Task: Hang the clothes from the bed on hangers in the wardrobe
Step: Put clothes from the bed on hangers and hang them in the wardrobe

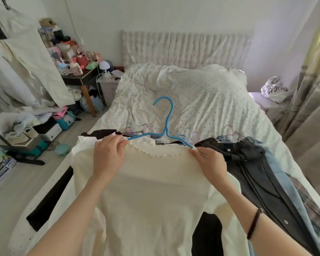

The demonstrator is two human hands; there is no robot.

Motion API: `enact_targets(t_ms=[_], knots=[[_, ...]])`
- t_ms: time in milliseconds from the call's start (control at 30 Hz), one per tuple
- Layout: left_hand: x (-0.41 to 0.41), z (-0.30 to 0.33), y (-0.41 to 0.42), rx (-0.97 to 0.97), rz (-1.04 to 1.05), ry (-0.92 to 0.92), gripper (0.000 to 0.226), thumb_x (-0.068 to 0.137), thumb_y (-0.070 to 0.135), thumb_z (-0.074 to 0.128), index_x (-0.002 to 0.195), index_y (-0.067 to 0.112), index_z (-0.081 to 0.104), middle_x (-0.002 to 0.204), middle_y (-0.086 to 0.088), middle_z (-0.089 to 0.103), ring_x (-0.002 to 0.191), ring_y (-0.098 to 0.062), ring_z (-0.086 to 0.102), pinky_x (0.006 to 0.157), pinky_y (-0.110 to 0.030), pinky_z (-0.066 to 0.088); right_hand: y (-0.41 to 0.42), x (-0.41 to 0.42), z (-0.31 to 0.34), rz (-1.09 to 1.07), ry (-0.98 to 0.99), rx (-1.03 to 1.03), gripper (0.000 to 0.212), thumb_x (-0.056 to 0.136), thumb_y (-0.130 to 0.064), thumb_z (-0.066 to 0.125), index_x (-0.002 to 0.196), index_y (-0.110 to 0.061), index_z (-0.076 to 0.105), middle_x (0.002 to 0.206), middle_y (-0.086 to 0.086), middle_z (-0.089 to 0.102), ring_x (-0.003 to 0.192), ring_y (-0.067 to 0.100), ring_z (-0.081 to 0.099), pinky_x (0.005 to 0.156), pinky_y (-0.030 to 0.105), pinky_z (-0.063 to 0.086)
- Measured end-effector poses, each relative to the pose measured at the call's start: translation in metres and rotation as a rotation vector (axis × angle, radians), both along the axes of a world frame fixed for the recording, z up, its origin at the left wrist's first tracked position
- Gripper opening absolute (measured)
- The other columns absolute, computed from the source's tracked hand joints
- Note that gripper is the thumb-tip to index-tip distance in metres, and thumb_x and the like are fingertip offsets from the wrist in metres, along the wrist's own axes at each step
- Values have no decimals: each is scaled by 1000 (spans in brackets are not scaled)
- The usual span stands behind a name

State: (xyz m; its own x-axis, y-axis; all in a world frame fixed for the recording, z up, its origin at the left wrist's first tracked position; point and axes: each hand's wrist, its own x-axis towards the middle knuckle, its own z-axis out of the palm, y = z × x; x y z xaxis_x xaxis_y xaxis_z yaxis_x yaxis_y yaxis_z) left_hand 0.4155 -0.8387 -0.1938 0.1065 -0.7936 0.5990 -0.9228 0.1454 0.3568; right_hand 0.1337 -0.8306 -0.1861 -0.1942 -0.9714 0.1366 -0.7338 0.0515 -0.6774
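At the foot of the bed [201,100], seen from the head camera, a cream top [151,191] is held up with its scalloped neckline toward the headboard, its body draping down over the near end of the bed. A blue hanger [167,126] sits in the neckline, its hook rising above the collar and its arms running out to either shoulder. The left hand [107,159] pinches the left shoulder of the top where the hanger's arm enters, thumb and fingers closed on fabric. The right hand [209,163] grips the right shoulder, fingertips at the hanger's tip, which pokes out of the cloth.

The step in hand looks like seating the top on the hanger: both shoulders are being pulled over its ends. Next, I judge, the right shoulder needs drawing over that exposed tip, then a hand must shift to the hook to carry the piece to the wardrobe, which is not in view.

Beside the top, toward the bed's right edge, dark clothes [248,172] lie waiting. Just beyond the collar, more hangers [227,133] are scattered on the bedcover.
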Motion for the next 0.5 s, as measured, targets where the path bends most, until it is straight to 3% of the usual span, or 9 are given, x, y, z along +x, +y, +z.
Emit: enact_targets(t_ms=[200, 300, 433, 500], knots=[[35, -67, -90, 408, -44, 2, 16, 93, 19, 53, 85, 7, 60, 83, -11, 61, 81, -35, 58, 72, -41, 39, -90, 32, -58, 45, 35, 229, 30, 90, -41, 54, 88, -16, 69, 77, -4, 53, 84, 22, 55, 67, 31, 35], [40, -103, -129, 532, -70, -41, 21, 95, 25, 49, 83, 9, 56, 84, -9, 59, 83, -34, 58, 70, -41, 39, -127, 36, -86, 79, 94, 339, 30, 91, -38, 52, 93, -12, 67, 87, 3, 59, 85, 22, 55, 73, 33, 40], [38, -130, -185, 574, -90, -120, 22, 96, 28, 45, 81, 13, 52, 86, -6, 60, 88, -32, 57, 71, -38, 36, -178, 38, -113, 23, 56, 387, 30, 90, -34, 54, 87, -7, 65, 89, 10, 62, 92, 29, 56, 73, 35, 39], [34, -137, -219, 544, -98, -156, 21, 95, 26, 47, 83, 12, 57, 88, -7, 63, 88, -32, 58, 70, -39, 36, -207, 39, -118, -24, 18, 361, 28, 90, -31, 55, 94, -6, 67, 93, 11, 64, 95, 31, 56, 75, 36, 39]])
